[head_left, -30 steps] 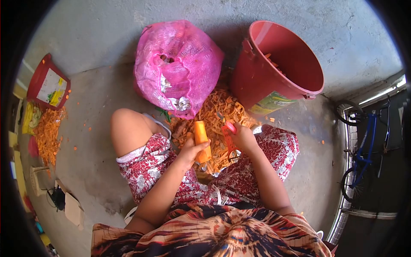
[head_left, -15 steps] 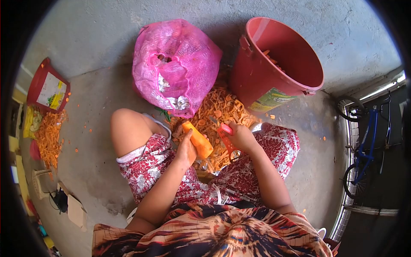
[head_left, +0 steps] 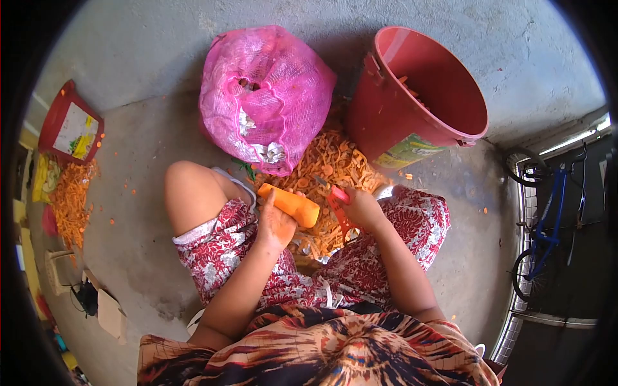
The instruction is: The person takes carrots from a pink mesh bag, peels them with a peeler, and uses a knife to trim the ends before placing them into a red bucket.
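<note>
A thick peeled orange carrot (head_left: 290, 204) lies across my left hand (head_left: 277, 224), whose fingers and thumb hold it. My right hand (head_left: 362, 209) grips a tool with a red handle (head_left: 339, 195), its dark tip pointing up and left toward the carrot without touching it. Orange peelings (head_left: 331, 164) are heaped on the floor between my legs, below and beyond both hands. Just past the heap sits a pink mesh sack (head_left: 264, 96) with whitish contents.
A large red bucket (head_left: 412, 96) with orange pieces inside stands by the wall. At far left, a smaller red bucket (head_left: 71, 128) is beside more peelings (head_left: 72, 202). Cardboard (head_left: 111, 314) lies lower left. A blue bicycle (head_left: 549, 235) is at right.
The carrot has turned in my left hand from steep to more level, its far end swinging left. My right hand with the tool has barely moved.
</note>
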